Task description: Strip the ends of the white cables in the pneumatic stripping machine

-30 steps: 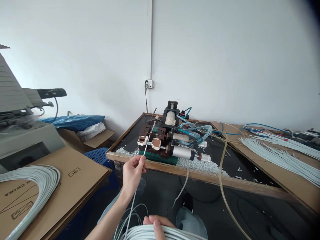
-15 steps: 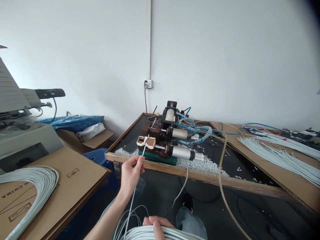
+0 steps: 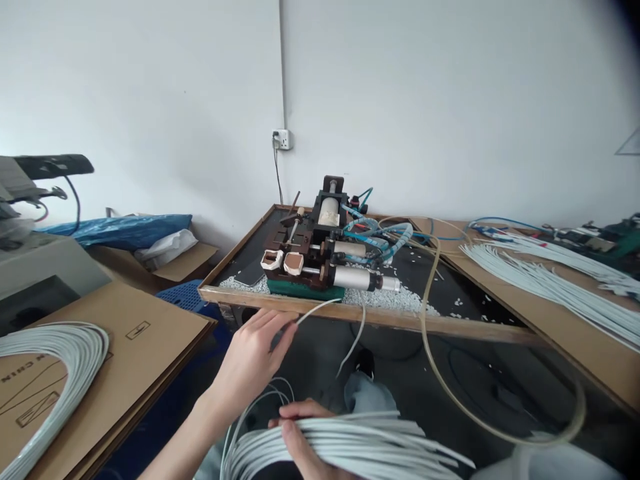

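Note:
My left hand [image 3: 249, 360] hovers below the table's front edge, pinching one thin white cable [image 3: 316, 308] whose free end arcs right, clear of the machine. A small pneumatic stripping machine [image 3: 320, 257] with two white-taped jaws and metal cylinders sits on the dark wood-framed table [image 3: 380, 316]. My right hand [image 3: 300, 440] rests low in the view, gripping a thick bundle of white cables [image 3: 360, 450] across my lap.
White insulation scraps [image 3: 395, 300] litter the table around the machine. Cut white cables [image 3: 550, 287] lie on the cardboard at right. Another coil [image 3: 55, 367] lies on a cardboard box at left. A tan hose [image 3: 435, 373] loops off the table's front edge.
The cable end has come out of the machine's jaws and my left hand has dropped back below the table edge. The view shifted right and down, showing more of the lap bundle.

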